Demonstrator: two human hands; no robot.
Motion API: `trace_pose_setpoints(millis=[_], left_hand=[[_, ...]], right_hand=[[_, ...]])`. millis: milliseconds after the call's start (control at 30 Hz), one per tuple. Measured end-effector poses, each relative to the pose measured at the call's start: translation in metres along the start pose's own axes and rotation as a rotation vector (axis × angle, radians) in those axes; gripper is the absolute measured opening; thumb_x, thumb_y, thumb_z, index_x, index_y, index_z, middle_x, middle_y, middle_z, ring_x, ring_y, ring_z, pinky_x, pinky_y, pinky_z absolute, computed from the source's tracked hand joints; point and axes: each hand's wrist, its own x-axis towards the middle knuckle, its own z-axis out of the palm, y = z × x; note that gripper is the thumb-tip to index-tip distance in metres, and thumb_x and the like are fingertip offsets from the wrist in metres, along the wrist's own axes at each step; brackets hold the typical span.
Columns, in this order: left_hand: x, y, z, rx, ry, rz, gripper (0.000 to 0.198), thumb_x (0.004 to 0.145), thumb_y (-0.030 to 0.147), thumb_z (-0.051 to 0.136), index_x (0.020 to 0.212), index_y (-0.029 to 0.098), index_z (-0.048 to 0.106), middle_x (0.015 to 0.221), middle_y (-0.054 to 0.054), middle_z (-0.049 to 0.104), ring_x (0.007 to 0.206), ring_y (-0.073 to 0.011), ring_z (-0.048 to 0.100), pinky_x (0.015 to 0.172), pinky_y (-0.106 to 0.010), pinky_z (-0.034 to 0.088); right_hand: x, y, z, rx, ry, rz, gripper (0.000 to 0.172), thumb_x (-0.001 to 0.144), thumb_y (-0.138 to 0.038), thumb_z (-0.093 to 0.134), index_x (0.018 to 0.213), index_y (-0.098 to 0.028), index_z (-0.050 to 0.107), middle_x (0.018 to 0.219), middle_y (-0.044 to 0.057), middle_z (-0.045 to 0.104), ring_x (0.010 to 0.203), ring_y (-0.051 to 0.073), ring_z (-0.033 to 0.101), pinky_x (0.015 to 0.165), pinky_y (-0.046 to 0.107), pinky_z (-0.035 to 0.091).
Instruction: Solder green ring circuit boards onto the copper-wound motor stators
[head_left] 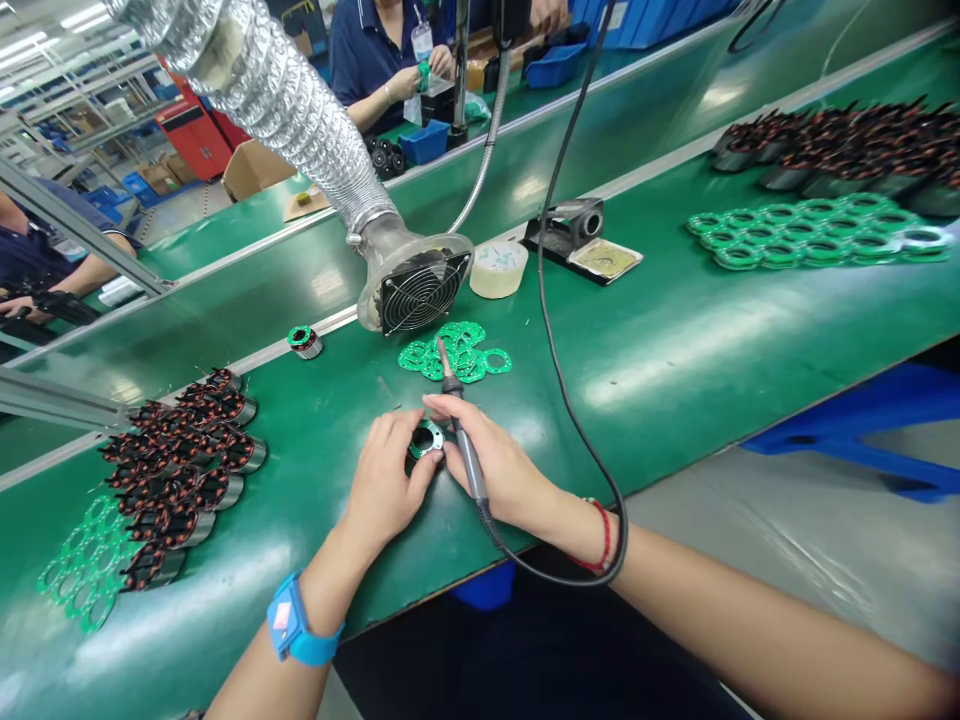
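My left hand (pixel 390 468) is closed around a motor stator (pixel 415 462) that carries a ring-shaped circuit board (pixel 427 438) on top. In my right hand (pixel 499 462) lies a soldering iron (pixel 468 455), its tip pointing away from me. The right fingertips also reach the stator's right side. Just beyond the hands, under the iron's tip, is a loose pile of green ring boards (pixel 480 365). A single stator with a green board (pixel 304 342) stands farther off to the left.
Rows of wound stators (pixel 187 470) and a green board panel (pixel 94 560) are at left. More stators (pixel 847 150) and panels (pixel 817 235) lie at right. A fume extractor (pixel 424 290), tape roll (pixel 498 270) and iron stand (pixel 577 235) are behind. The iron's cable (pixel 555 330) loops by my right wrist.
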Motion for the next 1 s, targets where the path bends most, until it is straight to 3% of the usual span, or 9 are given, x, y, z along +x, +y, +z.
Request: trace_pose_setpoints(millis=[200,400,767,900,1000], left_hand=[[0.001,-0.001,-0.01,0.01,-0.087,0.002,0.034,0.091,0.028,0.049,0.123,0.017,0.054,0.11,-0.011,0.055,0.103,-0.0221,0.054,0.093,-0.04,0.047],[0.003,-0.005,-0.026,0.041,-0.241,0.046,0.034,0.093,0.03,0.047,0.124,0.018,0.056,0.127,-0.013,0.052,0.121,-0.0239,0.047,0.103,-0.042,0.043],[-0.004,0.003,-0.003,0.149,-0.047,0.019,0.037,0.091,0.02,0.043,0.128,0.018,0.048,0.124,-0.013,0.057,0.116,-0.0252,0.053,0.1,-0.044,0.045],[-0.003,0.003,-0.001,0.123,-0.024,-0.026,0.035,0.09,0.019,0.043,0.125,0.019,0.048,0.12,-0.014,0.059,0.113,-0.0258,0.055,0.098,-0.045,0.046],[-0.004,-0.004,-0.002,0.02,-0.034,-0.077,0.046,0.09,0.023,0.047,0.135,0.022,0.037,0.124,-0.013,0.056,0.117,-0.0254,0.054,0.1,-0.046,0.044]], right_hand=[[0.0,-0.007,-0.001,-0.064,0.09,0.006,0.054,0.08,-0.008,0.049,0.13,-0.023,0.038,0.112,0.009,0.059,0.104,0.024,0.058,0.091,0.047,0.051],[0.003,-0.008,0.001,-0.119,0.112,-0.01,0.043,0.081,-0.008,0.048,0.122,-0.021,0.043,0.092,0.006,0.062,0.087,0.021,0.06,0.08,0.042,0.052],[0.001,-0.002,-0.002,0.013,0.045,0.019,0.037,0.083,-0.011,0.049,0.118,-0.023,0.045,0.091,0.004,0.066,0.086,0.018,0.064,0.077,0.035,0.053],[0.0,-0.003,0.0,0.031,0.027,0.026,0.038,0.082,-0.01,0.048,0.118,-0.024,0.046,0.092,0.003,0.066,0.085,0.018,0.064,0.076,0.035,0.053],[0.0,-0.005,-0.001,0.02,0.008,0.011,0.043,0.083,-0.009,0.048,0.123,-0.024,0.044,0.095,0.004,0.065,0.087,0.018,0.063,0.079,0.037,0.052]])
